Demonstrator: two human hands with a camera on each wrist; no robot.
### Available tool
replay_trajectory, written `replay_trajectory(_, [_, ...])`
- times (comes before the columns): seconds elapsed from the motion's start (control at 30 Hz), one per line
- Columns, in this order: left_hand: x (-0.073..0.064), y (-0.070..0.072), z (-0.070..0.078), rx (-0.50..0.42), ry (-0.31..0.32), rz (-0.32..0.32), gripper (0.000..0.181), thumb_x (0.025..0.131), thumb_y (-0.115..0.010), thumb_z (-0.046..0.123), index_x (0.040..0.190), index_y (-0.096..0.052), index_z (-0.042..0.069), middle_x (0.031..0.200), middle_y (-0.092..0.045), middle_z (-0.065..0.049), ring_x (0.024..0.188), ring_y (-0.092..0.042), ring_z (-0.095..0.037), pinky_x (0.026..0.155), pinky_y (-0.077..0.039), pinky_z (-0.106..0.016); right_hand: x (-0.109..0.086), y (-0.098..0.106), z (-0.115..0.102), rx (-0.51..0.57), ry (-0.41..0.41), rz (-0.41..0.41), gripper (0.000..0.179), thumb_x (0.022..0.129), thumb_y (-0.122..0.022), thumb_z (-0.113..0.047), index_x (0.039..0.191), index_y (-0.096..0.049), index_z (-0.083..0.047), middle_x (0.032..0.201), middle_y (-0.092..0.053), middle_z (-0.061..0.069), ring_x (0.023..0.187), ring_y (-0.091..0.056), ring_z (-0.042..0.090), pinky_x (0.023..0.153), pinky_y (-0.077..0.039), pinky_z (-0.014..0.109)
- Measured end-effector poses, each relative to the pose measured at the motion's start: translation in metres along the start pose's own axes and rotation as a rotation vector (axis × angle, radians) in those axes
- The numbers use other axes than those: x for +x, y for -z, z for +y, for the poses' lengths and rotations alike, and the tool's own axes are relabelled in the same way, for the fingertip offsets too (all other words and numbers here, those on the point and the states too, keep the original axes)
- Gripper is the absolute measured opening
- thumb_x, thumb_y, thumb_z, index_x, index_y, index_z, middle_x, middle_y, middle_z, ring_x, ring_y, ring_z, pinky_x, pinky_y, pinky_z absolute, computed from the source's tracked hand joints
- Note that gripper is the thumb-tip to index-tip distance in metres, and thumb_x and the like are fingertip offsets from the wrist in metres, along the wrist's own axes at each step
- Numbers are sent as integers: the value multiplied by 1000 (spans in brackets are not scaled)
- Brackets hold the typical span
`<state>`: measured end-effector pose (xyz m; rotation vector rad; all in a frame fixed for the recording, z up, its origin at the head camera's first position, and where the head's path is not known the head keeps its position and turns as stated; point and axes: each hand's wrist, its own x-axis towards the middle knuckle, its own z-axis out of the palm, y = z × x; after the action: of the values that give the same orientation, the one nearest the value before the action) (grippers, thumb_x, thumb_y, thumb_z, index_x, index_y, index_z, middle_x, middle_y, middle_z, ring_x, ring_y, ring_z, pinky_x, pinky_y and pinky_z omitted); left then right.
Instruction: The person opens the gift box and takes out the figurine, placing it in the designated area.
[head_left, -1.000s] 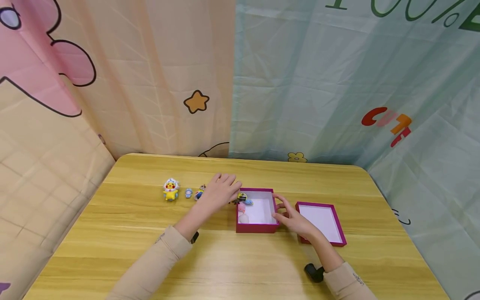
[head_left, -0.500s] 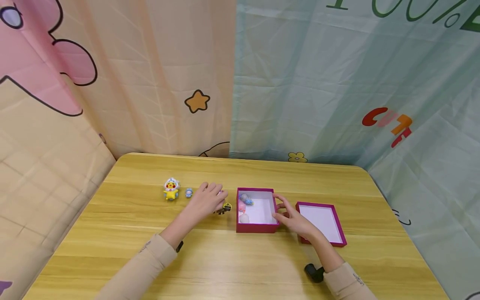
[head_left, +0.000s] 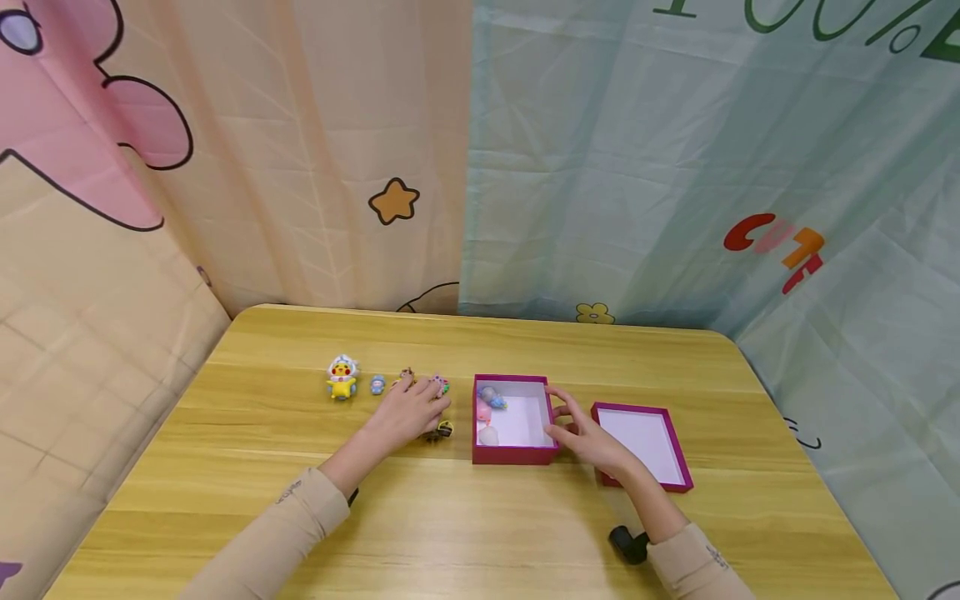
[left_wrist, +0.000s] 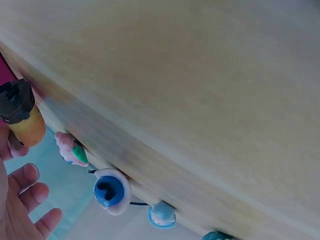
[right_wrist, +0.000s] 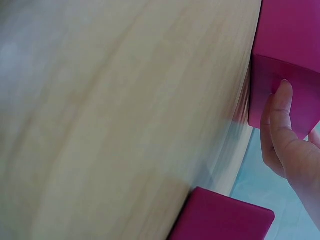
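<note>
In the head view my left hand (head_left: 405, 412) is over the table left of the magenta box (head_left: 513, 455), pinching a small yellow toy figure with a dark end (left_wrist: 22, 112). Just beyond its fingers stand a pink and green figure (head_left: 441, 385) and a partly hidden brown-topped one (head_left: 407, 374). My right hand (head_left: 588, 437) touches the box's right side, thumb and fingertips spread along the wall. Inside the box, along its left side, lie a grey-blue figure (head_left: 492, 397), a pink one (head_left: 483, 412) and a whitish one (head_left: 488, 436).
Farther left are a small blue figure (head_left: 377, 385) and a larger yellow figure in a white hood (head_left: 342, 379). The box lid (head_left: 645, 442) lies inside up, right of the box and partly behind my right forearm. Printed curtains hang behind the wooden table (head_left: 420, 533).
My left hand has moved left from the box's edge, carrying the yellow toy figure back over the table, then slightly nearer to me. The right hand and box have stayed put.
</note>
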<state>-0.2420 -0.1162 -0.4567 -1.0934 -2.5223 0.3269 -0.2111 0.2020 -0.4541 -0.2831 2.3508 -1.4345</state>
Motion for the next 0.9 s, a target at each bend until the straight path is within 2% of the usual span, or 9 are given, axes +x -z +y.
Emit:
replay_trajectory(0.1, [-1, -3, 0, 1, 3, 13, 17, 89, -54, 30, 102, -58, 21, 108, -58, -3, 103, -54, -21, 91, -41, -44, 0, 0, -1, -4, 5, -2, 65, 89, -57, -28, 142, -19, -29, 128, -37, 16, 113, -41, 31, 92, -41, 46])
replay_trajectory(0.4, [-1, -5, 0, -1, 11, -1, 18, 89, -55, 31, 103, -59, 21, 112, -59, -3, 104, -54, -21, 91, -40, -43, -1, 0, -2, -11, 5, 2, 65, 89, -56, -27, 142, -19, -28, 128, -37, 15, 115, -40, 31, 92, -41, 46])
replay_trajectory(0.6, [2, -5, 2, -55, 29, -28, 18, 90, -54, 31, 102, -60, 19, 110, -58, -5, 103, -54, -23, 91, -41, -44, 0, 0, -1, -11, 8, -1, 64, 89, -56, -28, 142, -20, -28, 128, -37, 16, 115, -39, 31, 92, -41, 46])
replay_trajectory(0.9, [4, -2, 5, -120, 57, -74, 21, 91, -52, 31, 105, -60, 17, 119, -56, -9, 112, -50, -26, 94, -38, -47, 0, 1, 0, -8, 9, 0, 63, 90, -56, -27, 142, -20, -27, 128, -37, 16, 114, -41, 31, 91, -41, 47])
